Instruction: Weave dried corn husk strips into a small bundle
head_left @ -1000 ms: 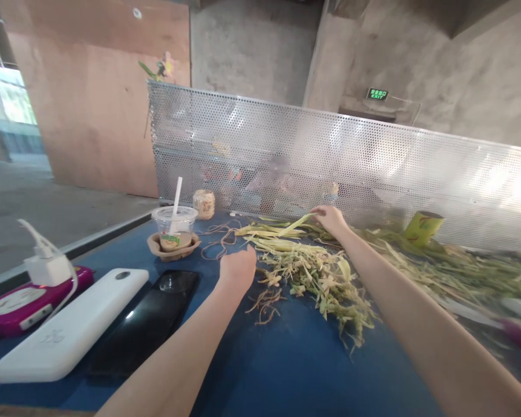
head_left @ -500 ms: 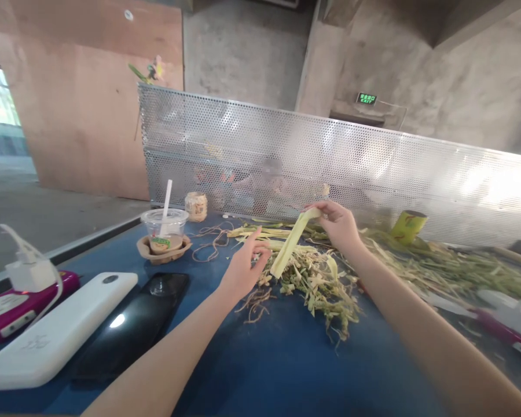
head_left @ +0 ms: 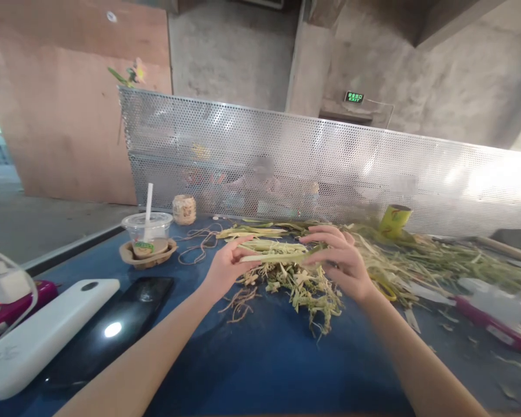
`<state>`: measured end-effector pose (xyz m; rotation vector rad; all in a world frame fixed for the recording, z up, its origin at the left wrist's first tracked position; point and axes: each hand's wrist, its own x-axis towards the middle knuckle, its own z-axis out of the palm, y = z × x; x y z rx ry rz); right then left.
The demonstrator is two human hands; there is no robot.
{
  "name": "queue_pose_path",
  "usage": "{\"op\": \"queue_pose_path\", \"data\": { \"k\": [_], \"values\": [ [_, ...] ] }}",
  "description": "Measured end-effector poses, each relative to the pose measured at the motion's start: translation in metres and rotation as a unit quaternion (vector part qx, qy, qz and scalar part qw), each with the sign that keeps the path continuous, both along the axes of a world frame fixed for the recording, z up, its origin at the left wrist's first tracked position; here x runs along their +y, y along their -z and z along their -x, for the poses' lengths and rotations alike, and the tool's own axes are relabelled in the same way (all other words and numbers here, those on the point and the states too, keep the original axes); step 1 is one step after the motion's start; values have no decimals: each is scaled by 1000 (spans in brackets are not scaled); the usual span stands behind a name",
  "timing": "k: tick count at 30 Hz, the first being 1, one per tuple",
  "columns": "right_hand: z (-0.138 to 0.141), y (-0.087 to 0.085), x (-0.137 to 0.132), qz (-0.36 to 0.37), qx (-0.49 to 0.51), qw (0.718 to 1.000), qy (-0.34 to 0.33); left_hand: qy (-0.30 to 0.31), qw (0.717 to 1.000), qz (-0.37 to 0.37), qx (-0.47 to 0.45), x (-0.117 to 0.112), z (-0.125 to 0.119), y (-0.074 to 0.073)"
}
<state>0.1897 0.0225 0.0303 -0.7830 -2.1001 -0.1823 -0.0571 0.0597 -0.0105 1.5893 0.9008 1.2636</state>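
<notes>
My left hand (head_left: 226, 266) pinches the left end of a long pale-green strip of dried plant leaf (head_left: 273, 256). The strip lies nearly level across the space between my hands. At its right end is my right hand (head_left: 345, 260), with fingers spread and stretched toward the strip; whether they press on it is hard to see. Below the strip a heap of dried, curled plant scraps (head_left: 304, 292) rests on the blue tabletop (head_left: 260, 359). Brown, string-like fibres (head_left: 241, 304) lie at the heap's left edge.
To the left are a lidded plastic cup (head_left: 146, 229) in a cardboard holder, a black phone (head_left: 113, 330), a white power bank (head_left: 52, 333) and a magenta power strip (head_left: 43, 295). A perforated metal screen (head_left: 243, 139) stands behind. Dried stalks (head_left: 451, 263) and a yellow-green tube (head_left: 395, 220) are at right.
The strip has gone from hanging below my right hand to nearly level. My left hand has taken its left end. My right hand's fingers have spread. The view has shifted slightly to the right.
</notes>
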Motion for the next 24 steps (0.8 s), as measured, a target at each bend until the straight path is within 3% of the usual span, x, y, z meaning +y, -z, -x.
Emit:
{"op": "queue_pose_path", "data": {
  "k": [2,4,11,15,19,24],
  "values": [
    [1,-2,-8,47,-38,998,7,-4,1000,10,-25,-3,-1,-4],
    [11,-4,-14,60,-39,996,58,2,999,21,-46,-6,-2,-7],
    [42,6,-27,-80,-36,949,302,65,993,61,-72,-17,-11,-11],
    [46,10,-38,-129,-35,943,304,96,989,91,-68,-18,-14,-8],
    [60,2,-41,8,-139,961,237,106,986,116,-58,-21,-21,-5],
    [63,-7,-33,198,-176,946,186,65,981,166,-74,-32,-30,-9]
  ]
}}
